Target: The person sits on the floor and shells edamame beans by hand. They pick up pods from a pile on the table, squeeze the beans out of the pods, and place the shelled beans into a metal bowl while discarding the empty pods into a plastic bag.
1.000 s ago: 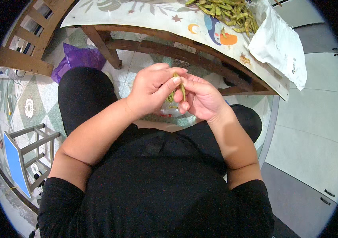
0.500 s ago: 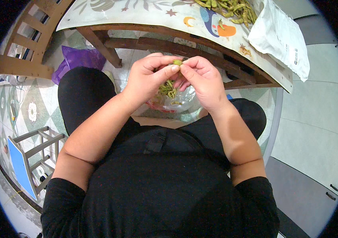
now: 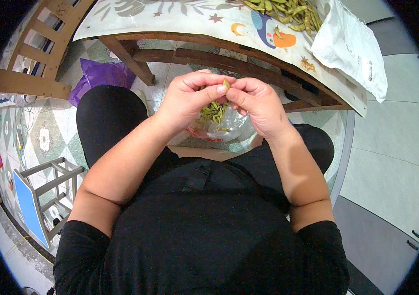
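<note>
I have both hands up in front of me, the fingertips brought together over my lap, and a single green pod [image 3: 226,83] is pinched between them. My left hand [image 3: 188,97] grips it with thumb and forefinger, the thumbnail facing up toward me, and my right hand [image 3: 257,104] has its thumb and fingertips closed on it from the other side. Much of the pod is hidden behind my fingers; only a bit of it shows above my thumbs. Below my hands, between my black-clad knees, sits a clear plastic bag [image 3: 236,127] with a heap of small green pieces [image 3: 214,112] in it, partly covered by my left hand and too small for me to tell exactly what they are. Ahead of me is the wooden-framed tabletop, draped with a pale printed cover [image 3: 170,25] showing leaves, stars, a moon and a bird. Toward its right lies a pile of green pods [image 3: 293,14], with one loose pod [image 3: 278,33] on the bird print just beside it. A white bag [image 3: 348,51] slumps next to the pile and hangs over the edge. On the patterned floor [image 3: 44,129] near my left knee rests a purple bag [image 3: 103,77], and farther left stands a stool with a blue seat [image 3: 30,207].
</note>
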Demonstrator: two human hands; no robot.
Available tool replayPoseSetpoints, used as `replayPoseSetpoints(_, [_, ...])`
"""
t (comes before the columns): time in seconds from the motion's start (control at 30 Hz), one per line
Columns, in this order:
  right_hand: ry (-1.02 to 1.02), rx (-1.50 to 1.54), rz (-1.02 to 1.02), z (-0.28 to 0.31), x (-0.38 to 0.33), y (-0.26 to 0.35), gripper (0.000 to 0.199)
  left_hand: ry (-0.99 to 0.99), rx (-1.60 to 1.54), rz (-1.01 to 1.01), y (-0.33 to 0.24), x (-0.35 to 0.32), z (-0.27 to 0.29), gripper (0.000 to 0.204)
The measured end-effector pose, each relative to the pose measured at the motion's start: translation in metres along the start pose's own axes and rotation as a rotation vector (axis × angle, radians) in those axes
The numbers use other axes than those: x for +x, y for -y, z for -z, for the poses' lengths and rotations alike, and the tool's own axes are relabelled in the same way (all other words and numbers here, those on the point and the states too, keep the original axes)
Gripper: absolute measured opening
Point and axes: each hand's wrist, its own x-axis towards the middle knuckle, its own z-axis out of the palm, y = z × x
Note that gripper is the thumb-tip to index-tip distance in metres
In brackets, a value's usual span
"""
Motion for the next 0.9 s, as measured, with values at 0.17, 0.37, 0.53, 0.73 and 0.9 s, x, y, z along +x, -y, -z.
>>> replayPoseSetpoints(0.17, [-0.038, -0.13, 0.087, -0.008, -0.004, 0.005, 0.01, 0.017, -0.102, 0.079, -0.002, -0.004, 0.002, 0.019])
replayPoseSetpoints(0.37, [-0.069, -0.127, 0.159, -0.01, -0.003, -0.007, 0.011, -0.024, -0.199, 0.063, -0.003, -0.006, -0.003, 0.016])
replayPoseSetpoints(0.53, [0.014, 0.127, 0.147, -0.012, -0.002, -0.011, 0.009, -0.046, -0.367, 0.122, 0.0, -0.009, -0.005, 0.017])
replayPoseSetpoints(0.73, [-0.008, 0.188, 0.152, -0.013, 0.001, -0.016, 0.009, -0.074, -0.383, 0.1, 0.0, -0.008, -0.009, 0.022])
replayPoseSetpoints(0.9, [-0.027, 0.231, 0.15, -0.015, 0.0, -0.014, 0.009, -0.167, 0.412, -0.424, -0.001, -0.004, 0.001, 0.031])
